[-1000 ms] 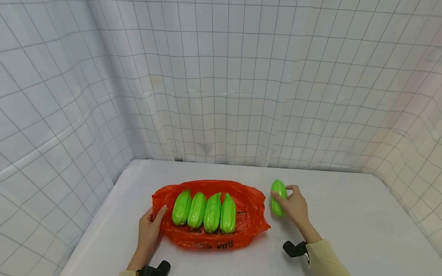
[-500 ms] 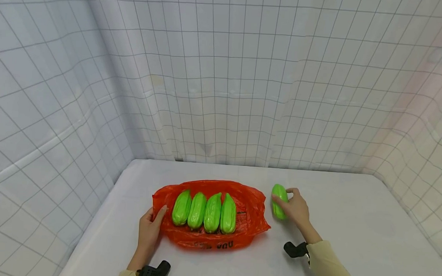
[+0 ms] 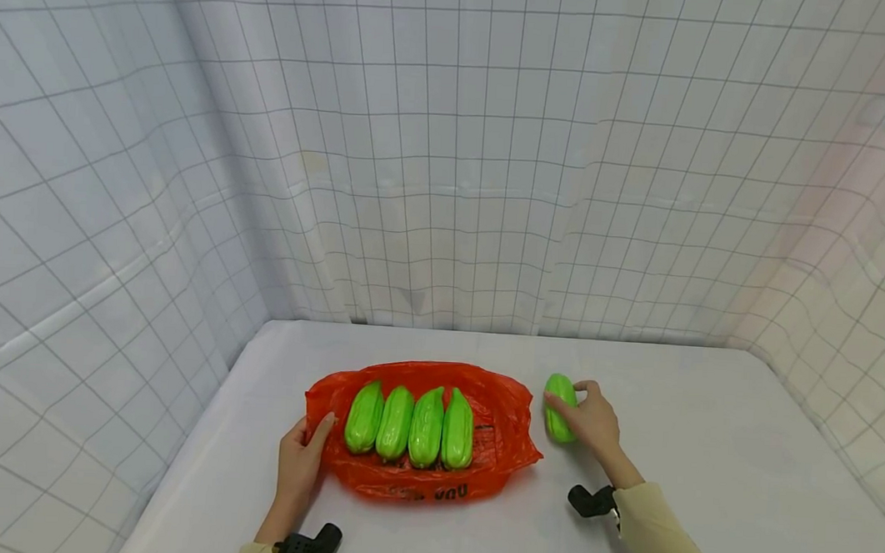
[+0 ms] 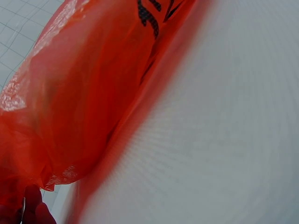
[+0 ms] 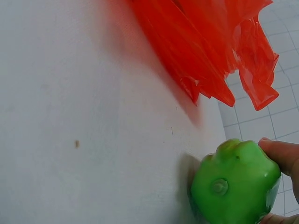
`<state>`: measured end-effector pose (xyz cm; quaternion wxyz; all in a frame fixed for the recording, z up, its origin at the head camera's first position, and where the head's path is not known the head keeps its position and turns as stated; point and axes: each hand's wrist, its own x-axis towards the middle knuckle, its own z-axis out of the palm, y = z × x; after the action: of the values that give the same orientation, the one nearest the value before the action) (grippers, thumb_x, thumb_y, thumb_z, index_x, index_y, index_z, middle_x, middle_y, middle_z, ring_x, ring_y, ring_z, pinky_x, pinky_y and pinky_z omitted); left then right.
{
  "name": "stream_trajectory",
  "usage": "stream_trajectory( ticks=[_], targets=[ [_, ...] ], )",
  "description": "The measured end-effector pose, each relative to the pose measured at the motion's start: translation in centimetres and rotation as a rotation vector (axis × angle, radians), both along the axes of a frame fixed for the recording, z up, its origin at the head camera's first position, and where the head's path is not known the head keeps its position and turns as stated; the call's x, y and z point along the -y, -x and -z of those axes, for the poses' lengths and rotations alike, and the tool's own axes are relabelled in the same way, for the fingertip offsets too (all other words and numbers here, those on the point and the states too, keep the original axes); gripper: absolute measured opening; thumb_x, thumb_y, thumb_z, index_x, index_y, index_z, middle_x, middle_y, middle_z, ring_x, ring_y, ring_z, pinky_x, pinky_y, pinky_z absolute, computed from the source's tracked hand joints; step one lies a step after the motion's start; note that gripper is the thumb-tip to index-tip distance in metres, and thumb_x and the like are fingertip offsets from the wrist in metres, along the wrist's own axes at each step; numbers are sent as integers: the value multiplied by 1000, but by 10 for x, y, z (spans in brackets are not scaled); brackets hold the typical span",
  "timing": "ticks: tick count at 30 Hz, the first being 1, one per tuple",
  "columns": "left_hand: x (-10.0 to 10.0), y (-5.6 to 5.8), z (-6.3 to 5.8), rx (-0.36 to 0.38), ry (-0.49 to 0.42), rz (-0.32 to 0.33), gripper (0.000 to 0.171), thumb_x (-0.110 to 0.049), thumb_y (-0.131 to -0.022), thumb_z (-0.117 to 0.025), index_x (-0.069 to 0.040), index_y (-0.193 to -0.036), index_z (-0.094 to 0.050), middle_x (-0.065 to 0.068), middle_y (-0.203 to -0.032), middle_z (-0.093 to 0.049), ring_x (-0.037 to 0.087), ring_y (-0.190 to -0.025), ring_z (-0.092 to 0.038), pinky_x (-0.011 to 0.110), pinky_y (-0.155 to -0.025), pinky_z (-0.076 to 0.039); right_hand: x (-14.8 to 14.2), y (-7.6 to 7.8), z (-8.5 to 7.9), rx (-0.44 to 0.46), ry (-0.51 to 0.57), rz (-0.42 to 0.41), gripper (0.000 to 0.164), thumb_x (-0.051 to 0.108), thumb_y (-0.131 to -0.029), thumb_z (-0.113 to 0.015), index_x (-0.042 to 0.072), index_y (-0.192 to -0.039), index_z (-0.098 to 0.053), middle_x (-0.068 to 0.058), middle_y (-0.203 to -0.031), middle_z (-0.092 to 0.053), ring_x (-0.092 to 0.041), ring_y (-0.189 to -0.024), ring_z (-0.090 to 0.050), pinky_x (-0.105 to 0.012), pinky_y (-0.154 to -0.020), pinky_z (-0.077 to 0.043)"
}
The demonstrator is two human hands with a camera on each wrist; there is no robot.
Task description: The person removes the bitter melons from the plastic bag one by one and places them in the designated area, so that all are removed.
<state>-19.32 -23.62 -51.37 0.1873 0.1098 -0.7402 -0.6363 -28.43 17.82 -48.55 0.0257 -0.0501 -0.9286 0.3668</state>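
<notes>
A red plastic bag (image 3: 497, 446) with black lettering lies spread on the table, its mouth facing up. Inside it, several glossy green gourds (image 3: 426, 428) are lined up side by side. At the bag's left edge my left hand (image 3: 298, 466) pinches the plastic, thumb on the near face; the left wrist view shows only dark fingertips (image 4: 33, 207) there. To the right of the bag my right hand (image 3: 593, 418) grips another green gourd (image 3: 560, 410) between thumb and fingers. Its lobed, stubbed end (image 5: 233, 186) shows in the right wrist view, low by the tabletop; contact cannot be told.
A white-covered table (image 3: 703, 457) bears everything. White grid-patterned curtains (image 3: 447, 185) hang at the back and both sides. On each wrist sits a black camera mount, the left one (image 3: 312, 543) near the table's front and the right one (image 3: 590, 501) below the gourd.
The right hand has brought its gourd slightly down and toward me, with most of the movement in the first half second. The left hand and the bag look unchanged.
</notes>
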Motion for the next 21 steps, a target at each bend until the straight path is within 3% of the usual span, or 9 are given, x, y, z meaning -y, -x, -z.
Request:
stream_trajectory(
  ticks=[7,15,21],
  targets=[
    [0,-2,-3,17,-13,15,37,-29,-96,-58,2,-115,-62,19,-105,-61,11,-82,-53,17,-70,-48,1,-1,-1,30,12,8,75,54,-83,-63,-7,-123,-45,-27,-108,-59,-33,-87,-56,-40,-69,-45],
    [-10,-13,-31,19,-2,19,35,-22,-97,-57,9,-113,-60,23,-103,-60,12,-81,-52,17,-69,-48,-1,-1,-1,49,30,-1,77,54,-84,-63,-9,-123,-44,-29,-110,-58,-35,-90,-56,-43,-71,-47],
    [-11,-15,-33,1,-6,32,35,-21,-97,-57,10,-112,-60,22,-101,-61,11,-80,-52,17,-68,-48,-2,-1,0,67,46,7,77,53,-84,-63,-11,-122,-45,-30,-110,-57,-36,-93,-55,-44,-73,-48]
  ],
)
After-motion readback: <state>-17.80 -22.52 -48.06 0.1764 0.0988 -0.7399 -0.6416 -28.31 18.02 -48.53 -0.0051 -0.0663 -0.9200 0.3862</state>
